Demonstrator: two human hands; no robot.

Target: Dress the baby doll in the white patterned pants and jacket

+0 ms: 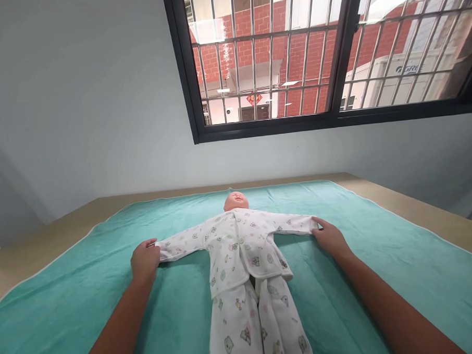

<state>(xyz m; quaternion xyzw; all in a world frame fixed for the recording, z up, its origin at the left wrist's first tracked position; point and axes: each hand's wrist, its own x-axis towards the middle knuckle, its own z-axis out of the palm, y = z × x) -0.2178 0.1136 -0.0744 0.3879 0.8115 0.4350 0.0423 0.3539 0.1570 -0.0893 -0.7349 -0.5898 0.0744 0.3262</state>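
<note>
A baby doll (236,200) lies on its back on a green blanket (179,315), head toward the wall. It wears a white printed baby jacket (227,255) and matching trousers (237,328). Both sleeves are stretched out sideways. At the left cuff, my left hand (144,259) is closed on the sleeve end. My right hand (331,236) pinches the cuff of the other sleeve between thumb and fingers. The doll's own hands are hidden. The jacket's front edges meet at the chest and part slightly at the hem, while the trousers run past the bottom of the view.
The blanket covers most of a wooden table (411,203), whose bare edge shows at the back and sides. Behind it rises a pale wall (99,99) with a dark-framed window (265,127). Metal bars stand outside the glass.
</note>
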